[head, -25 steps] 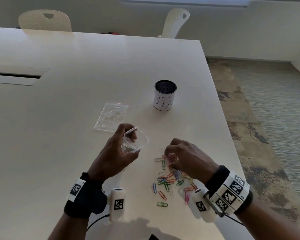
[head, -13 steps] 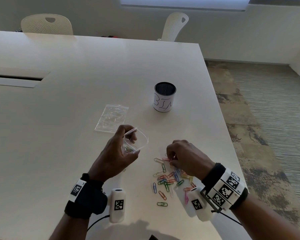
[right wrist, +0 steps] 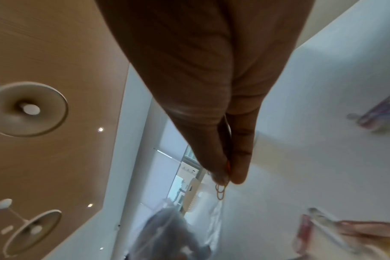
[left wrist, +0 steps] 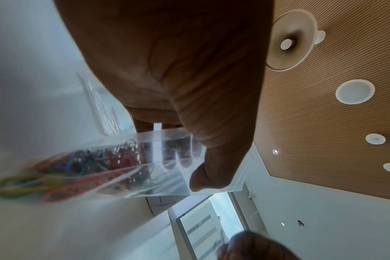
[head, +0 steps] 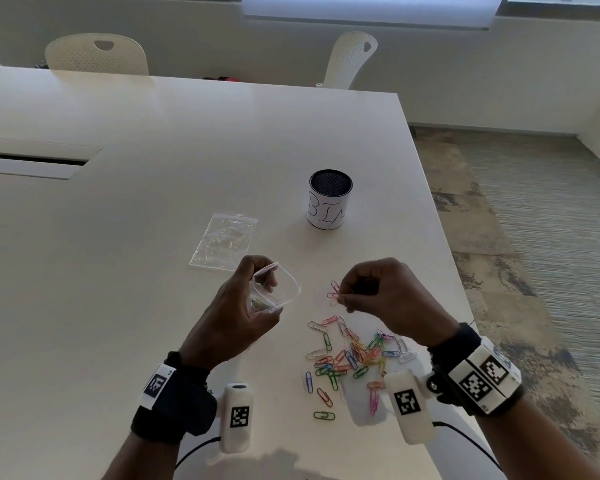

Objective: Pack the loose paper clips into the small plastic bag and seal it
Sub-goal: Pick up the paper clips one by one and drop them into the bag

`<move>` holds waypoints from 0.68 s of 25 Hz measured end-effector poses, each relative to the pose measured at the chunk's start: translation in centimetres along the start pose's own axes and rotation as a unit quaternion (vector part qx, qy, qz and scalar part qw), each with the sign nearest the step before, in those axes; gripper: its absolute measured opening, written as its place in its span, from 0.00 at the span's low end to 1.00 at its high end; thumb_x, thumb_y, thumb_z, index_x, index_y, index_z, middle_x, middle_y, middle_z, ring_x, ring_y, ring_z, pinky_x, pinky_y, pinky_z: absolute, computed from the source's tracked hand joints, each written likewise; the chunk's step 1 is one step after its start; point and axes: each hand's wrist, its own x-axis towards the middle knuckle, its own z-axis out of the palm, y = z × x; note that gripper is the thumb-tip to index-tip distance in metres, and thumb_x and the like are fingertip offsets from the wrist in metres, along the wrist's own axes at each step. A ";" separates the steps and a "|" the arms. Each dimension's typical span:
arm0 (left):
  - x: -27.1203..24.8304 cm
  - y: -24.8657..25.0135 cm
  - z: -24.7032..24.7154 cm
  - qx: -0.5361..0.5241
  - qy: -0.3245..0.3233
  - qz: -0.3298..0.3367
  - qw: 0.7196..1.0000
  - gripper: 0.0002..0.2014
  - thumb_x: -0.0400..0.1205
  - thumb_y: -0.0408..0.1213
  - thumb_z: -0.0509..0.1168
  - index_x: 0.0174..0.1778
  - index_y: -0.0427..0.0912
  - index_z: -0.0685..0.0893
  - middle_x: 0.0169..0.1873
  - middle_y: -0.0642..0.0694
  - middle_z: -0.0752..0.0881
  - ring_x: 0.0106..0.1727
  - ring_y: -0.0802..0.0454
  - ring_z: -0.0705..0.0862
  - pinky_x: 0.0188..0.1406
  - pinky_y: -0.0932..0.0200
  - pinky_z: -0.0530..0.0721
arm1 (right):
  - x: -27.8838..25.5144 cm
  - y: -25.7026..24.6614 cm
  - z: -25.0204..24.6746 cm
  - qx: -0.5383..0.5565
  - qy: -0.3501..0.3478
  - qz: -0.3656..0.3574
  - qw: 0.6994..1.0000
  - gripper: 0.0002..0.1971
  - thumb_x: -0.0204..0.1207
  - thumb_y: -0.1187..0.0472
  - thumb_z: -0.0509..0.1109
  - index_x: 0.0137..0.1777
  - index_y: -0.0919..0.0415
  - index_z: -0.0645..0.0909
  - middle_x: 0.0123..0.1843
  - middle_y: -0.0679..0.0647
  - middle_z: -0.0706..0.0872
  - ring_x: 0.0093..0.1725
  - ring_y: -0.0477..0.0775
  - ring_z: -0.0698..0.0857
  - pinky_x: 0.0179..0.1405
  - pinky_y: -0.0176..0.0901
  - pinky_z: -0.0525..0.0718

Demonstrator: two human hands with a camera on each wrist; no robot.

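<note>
My left hand point(head: 246, 306) grips a small clear plastic bag point(head: 279, 289) above the white table point(head: 153, 220), its mouth held open toward the right. The left wrist view shows several coloured clips inside the bag point(left wrist: 122, 161), with my thumb point(left wrist: 214, 165) pressed on its wall. My right hand point(head: 378, 296) is raised just right of the bag and pinches a few pink paper clips point(head: 334, 293) between thumb and fingertips; they dangle below the fingertips point(right wrist: 220, 190). Several loose coloured paper clips point(head: 350, 358) lie scattered on the table beneath my right wrist.
A second flat clear bag point(head: 224, 241) lies on the table behind my left hand. A black mesh cup with a white label point(head: 329, 199) stands farther back. The table's right edge point(head: 440, 237) runs close to my right hand, carpet beyond. Two white chairs point(head: 96, 55) stand at the far side.
My right hand has lifted off the clip pile with pink clips pinched and moved up and left toward the bag's mouth. The left hand keeps the bag in the same spot.
</note>
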 end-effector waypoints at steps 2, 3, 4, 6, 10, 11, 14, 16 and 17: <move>0.1 -0.1 0.2 0.003 -0.005 -0.001 1.000 0.25 0.78 0.28 0.79 0.64 0.50 0.75 0.54 0.53 0.83 0.58 0.51 0.85 0.53 0.72 0.84 | 0.2 -1.8 0.2 0.038 0.019 -0.034 0.999 0.05 0.72 0.67 0.84 0.46 0.64 0.92 0.40 0.55 0.95 0.40 0.51 0.95 0.48 0.43 0.94; 0.2 -0.1 0.2 0.006 -0.007 0.000 1.000 0.25 0.78 0.28 0.79 0.64 0.50 0.75 0.53 0.52 0.83 0.58 0.51 0.85 0.54 0.72 0.83 | 0.4 -2.7 0.7 0.043 0.024 -0.054 0.997 0.05 0.72 0.67 0.84 0.46 0.64 0.92 0.40 0.54 0.95 0.40 0.51 0.95 0.48 0.43 0.94; 0.2 -0.1 0.3 0.010 -0.009 0.001 1.000 0.25 0.78 0.29 0.79 0.64 0.50 0.75 0.53 0.52 0.83 0.58 0.51 0.84 0.54 0.73 0.83 | 0.6 -3.5 1.2 0.037 0.028 -0.077 0.996 0.05 0.72 0.67 0.84 0.46 0.63 0.92 0.40 0.53 0.95 0.40 0.49 0.95 0.48 0.42 0.94; 0.2 0.1 0.3 0.012 -0.011 0.000 1.000 0.25 0.78 0.30 0.79 0.65 0.50 0.75 0.53 0.52 0.84 0.56 0.53 0.85 0.52 0.74 0.83 | 1.2 -4.9 2.3 -0.011 0.029 -0.127 0.991 0.04 0.73 0.67 0.84 0.45 0.62 0.92 0.40 0.50 0.94 0.39 0.46 0.93 0.46 0.40 0.93; 0.0 0.7 0.3 -0.002 -0.011 -0.022 1.000 0.27 0.79 0.32 0.79 0.67 0.53 0.73 0.55 0.53 0.89 0.51 0.54 0.89 0.45 0.70 0.86 | 2.4 -6.0 4.4 -0.104 0.019 -0.190 0.976 0.03 0.74 0.65 0.82 0.46 0.60 0.92 0.42 0.51 0.94 0.39 0.44 0.91 0.43 0.47 0.90; 0.0 0.7 0.2 -0.002 -0.011 -0.029 1.000 0.27 0.79 0.32 0.79 0.68 0.53 0.73 0.55 0.52 0.89 0.50 0.53 0.89 0.45 0.68 0.86 | 2.7 -6.2 4.7 -0.110 0.014 -0.194 0.975 0.03 0.75 0.64 0.82 0.47 0.60 0.93 0.43 0.51 0.95 0.40 0.44 0.92 0.43 0.46 0.90; -0.2 0.7 0.1 0.004 -0.007 -0.038 0.999 0.27 0.79 0.32 0.79 0.67 0.54 0.73 0.52 0.51 0.88 0.49 0.51 0.89 0.43 0.67 0.87 | 3.0 -6.5 4.7 -0.105 0.008 -0.197 0.975 0.05 0.77 0.64 0.81 0.51 0.59 0.95 0.45 0.52 0.96 0.42 0.44 0.93 0.45 0.44 0.91; -0.2 0.7 0.1 0.011 0.001 -0.022 1.000 0.25 0.79 0.32 0.79 0.66 0.51 0.74 0.53 0.50 0.86 0.53 0.52 0.87 0.46 0.71 0.85 | 3.0 -6.5 4.1 -0.103 0.026 -0.200 0.974 0.04 0.78 0.65 0.80 0.50 0.60 0.95 0.44 0.53 0.96 0.41 0.45 0.94 0.44 0.46 0.92; -0.2 0.6 0.1 0.009 0.003 -0.015 1.000 0.24 0.79 0.32 0.79 0.65 0.48 0.74 0.53 0.49 0.85 0.55 0.53 0.86 0.48 0.74 0.84 | 2.9 -6.4 3.7 -0.104 0.035 -0.201 0.973 0.04 0.78 0.66 0.79 0.50 0.61 0.95 0.44 0.54 0.96 0.41 0.45 0.94 0.45 0.45 0.92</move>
